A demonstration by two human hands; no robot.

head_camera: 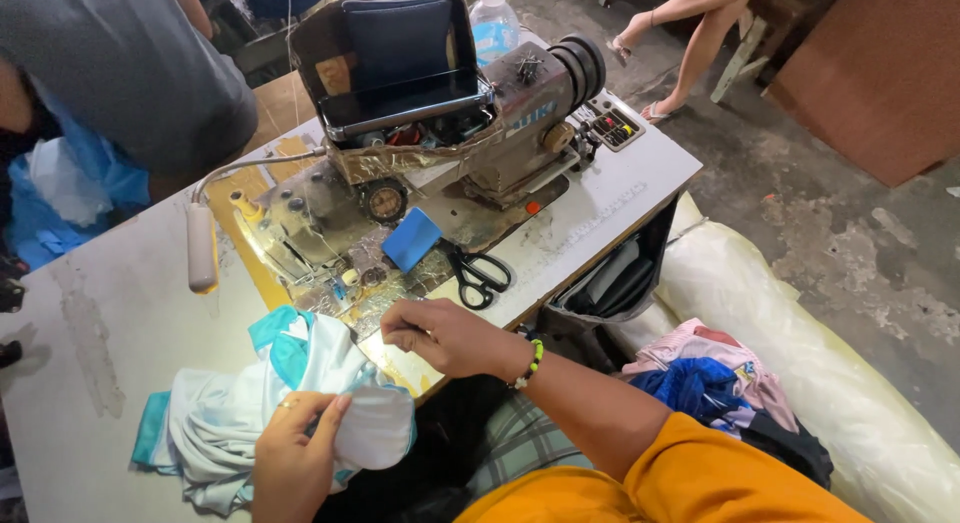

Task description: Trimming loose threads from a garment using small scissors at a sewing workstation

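Both grips are busy at the near edge of the bench [110, 323]. My left hand [292, 453] is clenched on a fold of the cloth [225, 423], a pale white and teal garment bunched up at the near edge, with the thumb pressed on top of the fabric. My right hand [450, 335] lies just beyond it, fingers curled in a loose pinch near the cloth's upper edge; I cannot tell whether they hold anything. A beaded band [533, 363] sits on that wrist.

Just past my right hand, black scissors [480, 275] lie flat on the bench, blades closed, beside a blue block [411, 240] that leans against the sewing machine [450, 113]. The machine stands in the middle of the bench, worn and taped with foil, its head toward the left. A white lamp [202, 248] on a bent arm lies left of it. A plastic bottle [494, 23] stands behind the machine at the far edge.

At the far left corner, another person [110, 63] in a grey shirt leans over the bench. To my right, below the bench edge, a heap of coloured clothes [700, 378] rests against a big pale roll [830, 383].
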